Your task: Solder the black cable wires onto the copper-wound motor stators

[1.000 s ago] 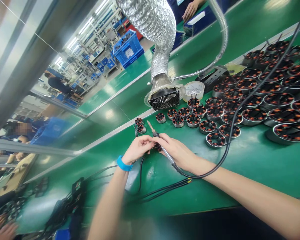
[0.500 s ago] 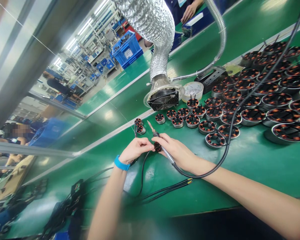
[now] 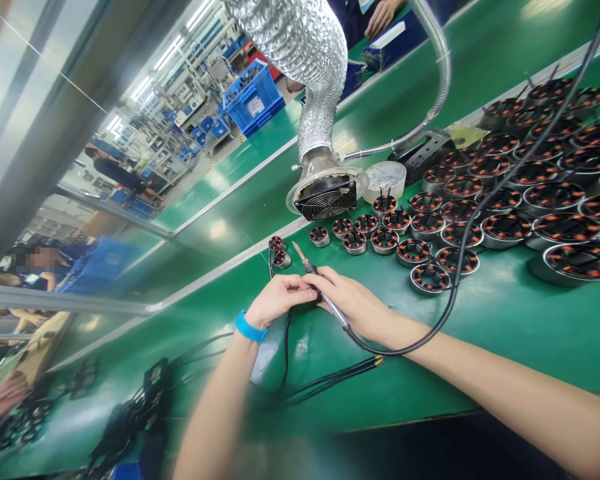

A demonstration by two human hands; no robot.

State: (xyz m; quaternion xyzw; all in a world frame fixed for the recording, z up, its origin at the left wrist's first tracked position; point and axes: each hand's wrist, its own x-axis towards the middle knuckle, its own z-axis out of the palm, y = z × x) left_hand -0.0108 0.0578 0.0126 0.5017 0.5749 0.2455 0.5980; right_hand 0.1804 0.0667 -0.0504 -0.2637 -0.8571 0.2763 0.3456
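My right hand (image 3: 355,303) is closed round a soldering iron (image 3: 311,270), its tip pointing up and left and its black cord (image 3: 460,267) looping off to the right. My left hand (image 3: 279,299), a blue band on its wrist, pinches a small motor stator that is almost hidden between the fingertips of both hands; a black wire (image 3: 285,347) hangs from it toward me. Two more small stators (image 3: 279,252) with black leads lie just beyond the iron's tip. The hands touch each other over the green mat (image 3: 505,320).
A fume-extractor fan (image 3: 327,197) on a silver flexible duct hangs just past the hands. Several copper-wound stators (image 3: 480,213) cover the mat to the right, beside a white tub (image 3: 386,179). Loose black leads (image 3: 340,377) lie near me. Another person's hand (image 3: 380,13) works at the far bench.
My hands have closed together, so the small stator between them is now more hidden. The view has shifted slightly; nothing else on the mat moved.
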